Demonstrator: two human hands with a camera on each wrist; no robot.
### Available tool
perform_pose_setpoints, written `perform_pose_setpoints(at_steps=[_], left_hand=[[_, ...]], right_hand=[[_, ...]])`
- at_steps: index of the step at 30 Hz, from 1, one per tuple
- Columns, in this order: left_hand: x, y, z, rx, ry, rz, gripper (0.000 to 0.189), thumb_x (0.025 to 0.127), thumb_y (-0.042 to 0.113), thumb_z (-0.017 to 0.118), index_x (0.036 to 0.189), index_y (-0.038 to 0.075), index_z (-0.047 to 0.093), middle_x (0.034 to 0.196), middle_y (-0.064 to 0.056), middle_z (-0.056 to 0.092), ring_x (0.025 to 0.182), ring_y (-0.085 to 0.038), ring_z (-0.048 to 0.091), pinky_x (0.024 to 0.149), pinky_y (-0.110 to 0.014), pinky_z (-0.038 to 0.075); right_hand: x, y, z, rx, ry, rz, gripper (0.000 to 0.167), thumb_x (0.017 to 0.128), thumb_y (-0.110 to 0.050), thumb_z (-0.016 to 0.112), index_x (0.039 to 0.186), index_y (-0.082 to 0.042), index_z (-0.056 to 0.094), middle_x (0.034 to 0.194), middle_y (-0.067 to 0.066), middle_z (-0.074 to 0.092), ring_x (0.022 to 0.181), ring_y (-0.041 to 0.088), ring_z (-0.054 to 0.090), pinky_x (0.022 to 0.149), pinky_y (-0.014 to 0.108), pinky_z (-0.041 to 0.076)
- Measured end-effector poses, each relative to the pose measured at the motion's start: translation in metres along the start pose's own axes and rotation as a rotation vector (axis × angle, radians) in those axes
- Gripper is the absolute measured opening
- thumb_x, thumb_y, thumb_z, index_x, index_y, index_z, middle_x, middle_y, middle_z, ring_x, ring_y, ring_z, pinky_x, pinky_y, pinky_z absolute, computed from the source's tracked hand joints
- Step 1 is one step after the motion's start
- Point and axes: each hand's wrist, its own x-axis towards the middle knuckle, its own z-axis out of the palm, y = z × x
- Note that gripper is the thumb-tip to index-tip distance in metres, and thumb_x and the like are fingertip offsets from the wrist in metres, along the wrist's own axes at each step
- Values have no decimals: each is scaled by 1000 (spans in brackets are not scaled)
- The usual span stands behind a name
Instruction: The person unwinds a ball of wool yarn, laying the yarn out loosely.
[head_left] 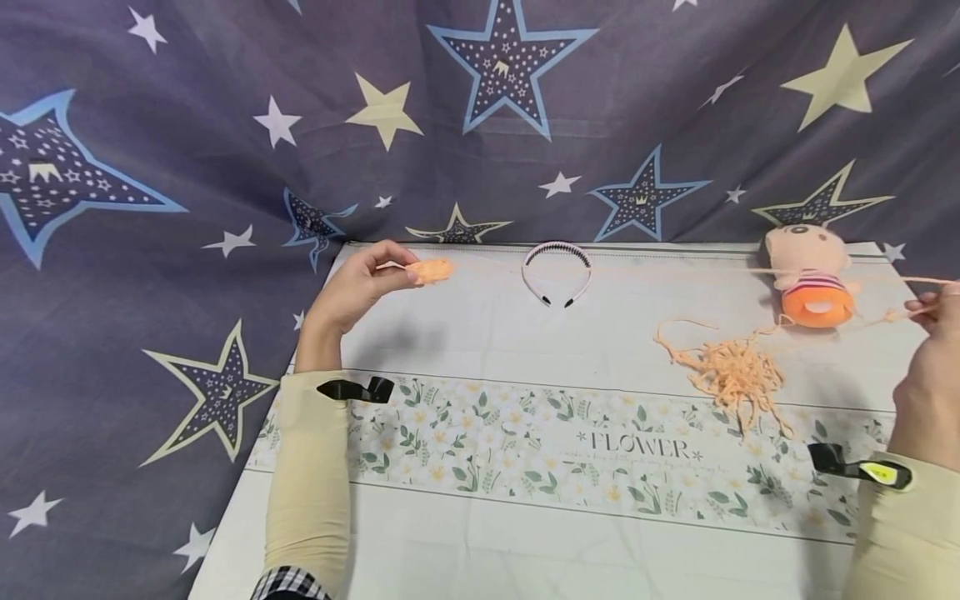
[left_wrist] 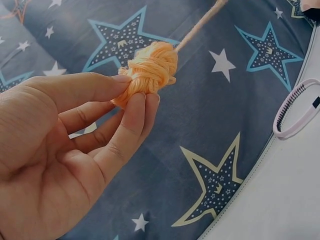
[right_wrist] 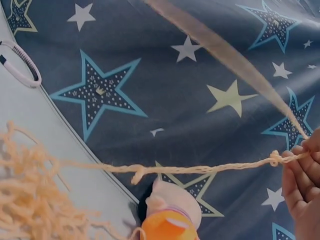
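Between thumb and fingertips, my left hand [head_left: 365, 279] pinches a small wound ball of orange yarn [left_wrist: 152, 67] above the table's far left. From the ball a taut strand of yarn [head_left: 675, 268] runs across to my right hand [head_left: 933, 367], at the far right edge of the head view. Curled fingers [right_wrist: 295, 185] of that hand grip the yarn. A second, knotted length [right_wrist: 200, 170] leads from it down to a loose tangled pile of orange yarn [head_left: 738, 375] on the table.
A pale pink headband [head_left: 525, 271] lies at the back middle of the table. Behind the strand, a plush toy [head_left: 810, 250] in orange shorts sits at the back right. A dark star-patterned cloth [head_left: 480, 167] hangs behind the white table cover [head_left: 450, 550].
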Motion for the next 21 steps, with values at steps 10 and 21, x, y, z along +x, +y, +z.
perform_pose_setpoints(at_steps=[10,21], left_hand=[[0,2,1,-51,-28,30,13,89,1,65,100,7,61,109,-3,59,90,-10,67,85,-23,53],[0,8,5,-72,-91,41,15,89,2,64,103,8,62,106,-3,61,91,-12,67,89,-27,52]], right_hand=[[1,12,-16,-40,-132,75,11,94,-9,59,87,-12,66,76,-3,61,66,4,60,66,8,47],[-1,38,-31,-994,-733,93,36,101,-32,44,118,-2,56,78,-22,55,73,-7,46,68,27,43]])
